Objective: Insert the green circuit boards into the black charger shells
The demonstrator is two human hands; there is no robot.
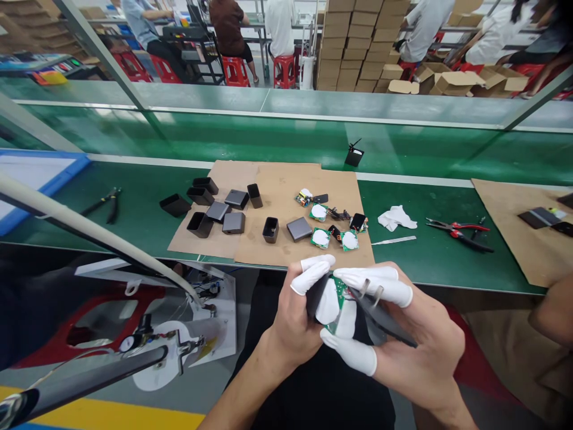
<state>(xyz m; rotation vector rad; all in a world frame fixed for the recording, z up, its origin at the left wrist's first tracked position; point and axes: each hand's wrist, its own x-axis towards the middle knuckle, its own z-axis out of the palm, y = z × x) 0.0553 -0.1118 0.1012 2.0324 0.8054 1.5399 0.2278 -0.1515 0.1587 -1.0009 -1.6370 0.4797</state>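
While the L hand (290,319) is wrapped round a dk case (315,298), the R hand (423,334), thumb & fingers well apart, holds a blk pc (387,319) w/ 2 prongs (379,293); a grn PCB (339,289) sits btwn the two, over the lap (326,388), just in front of the bench (394,192). More PCBs (319,212) lie on cardboard (277,254) beyond.

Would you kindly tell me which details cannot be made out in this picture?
Head view, hidden: part of the dark casing, by the left hand.
Head view, hidden: part of the pronged black piece, by the right hand.
Head view, cut off: one end of the blue frame, by the left edge.
Head view, too small: the gauge reading.
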